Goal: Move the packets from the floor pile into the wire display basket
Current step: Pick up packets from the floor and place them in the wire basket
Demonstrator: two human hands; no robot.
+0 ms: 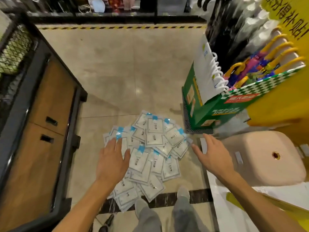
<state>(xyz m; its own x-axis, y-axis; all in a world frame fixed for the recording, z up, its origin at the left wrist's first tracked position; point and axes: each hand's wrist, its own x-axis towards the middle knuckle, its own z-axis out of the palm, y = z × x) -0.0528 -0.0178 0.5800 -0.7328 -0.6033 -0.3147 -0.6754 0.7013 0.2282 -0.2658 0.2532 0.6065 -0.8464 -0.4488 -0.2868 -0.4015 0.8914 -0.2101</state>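
A pile of several white packets (150, 153) with blue tabs lies spread on the beige floor tiles in front of my feet. My left hand (112, 161) hovers flat over the pile's left side with fingers straight, holding nothing. At the pile's right edge my right hand (212, 156) reaches out, fingers spread and empty. The wire display basket (15, 52) of black mesh sits at the upper left, on top of a wooden cabinet with a dark frame.
The cabinet (41, 148) with two drawer slots fills the left side. A green checkered box (217, 104) of umbrellas and white bags stands right of the pile. A pale pink stool (260, 158) and a white shelf edge lie at the right. My shoes (183, 193) stand behind the pile.
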